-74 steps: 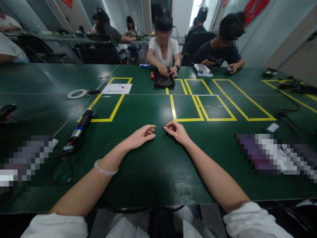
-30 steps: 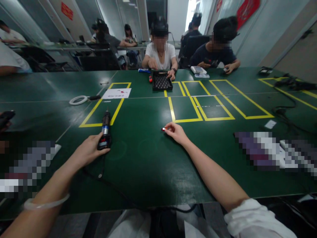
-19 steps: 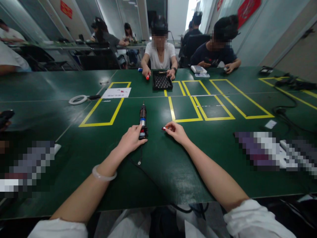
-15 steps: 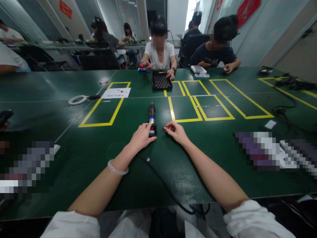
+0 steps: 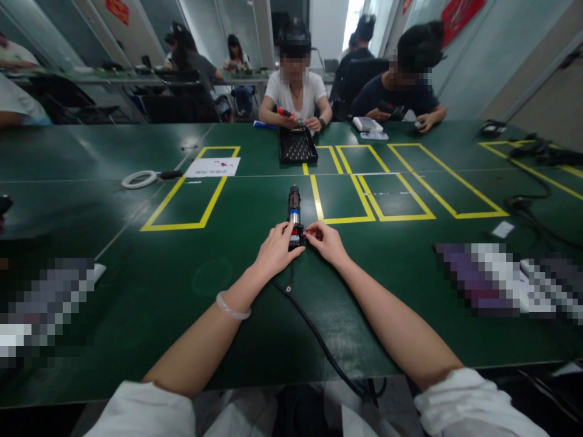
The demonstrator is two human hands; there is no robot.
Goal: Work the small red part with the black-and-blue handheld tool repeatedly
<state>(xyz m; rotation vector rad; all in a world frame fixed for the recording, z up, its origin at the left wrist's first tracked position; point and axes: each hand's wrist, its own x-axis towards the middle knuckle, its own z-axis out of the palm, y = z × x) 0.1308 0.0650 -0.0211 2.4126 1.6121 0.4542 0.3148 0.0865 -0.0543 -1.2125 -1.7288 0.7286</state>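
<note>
A slim corded power tool (image 5: 294,209) lies on the green table, its narrow tip pointing away from me. Its middle shows a silver and blue band, and dark parts with a bit of red are visible at the near end. My left hand (image 5: 277,250) is wrapped round that near end from the left, thumb along the close side. From the right, my right hand (image 5: 327,241) pinches a small red-orange piece (image 5: 314,232) against the tool's side. The fingertips hide most of this piece, so its kind is unclear. A black cord (image 5: 319,335) runs from the tool towards the table's near edge.
Across the table a person in white handles a red-handled tool over a black tray (image 5: 297,152) of small parts. A white sheet (image 5: 213,167) and a cable loop (image 5: 139,179) lie left. Yellow tape (image 5: 348,220) marks rectangles; dark cables (image 5: 531,206) lie right.
My left hand and the power tool have shifted right, up to my right hand. The small piece, held apart from the tool before, now meets its side.
</note>
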